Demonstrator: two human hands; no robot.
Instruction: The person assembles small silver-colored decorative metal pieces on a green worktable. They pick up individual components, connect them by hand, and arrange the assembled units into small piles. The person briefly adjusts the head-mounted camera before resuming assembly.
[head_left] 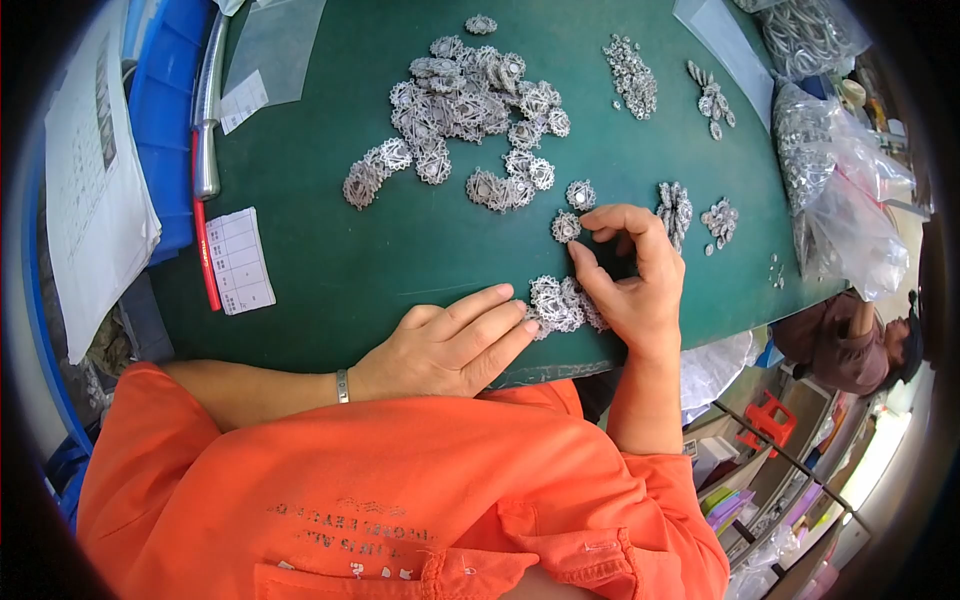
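Note:
On the green tabletop, my right hand (640,275) is curled, with thumb and index fingertips at the edge of a round silver filigree ornament (566,226). A similar single ornament (580,194) lies just beyond it. My left hand (455,340) rests flat with its fingers stretched out. Its fingertips reach the left end of a small cluster of silver ornaments (557,304) near the table's front edge, partly hidden by my right hand. Farther off lies a large heap of the same openwork ornaments (465,105).
Small silver parts (630,78) and oval pieces (675,212) lie in piles on the right. Plastic bags (840,180) line the table's right edge. A blue bin (172,120), a red pen (207,257) and a paper slip (240,262) are left. Another person (845,340) is beyond, right.

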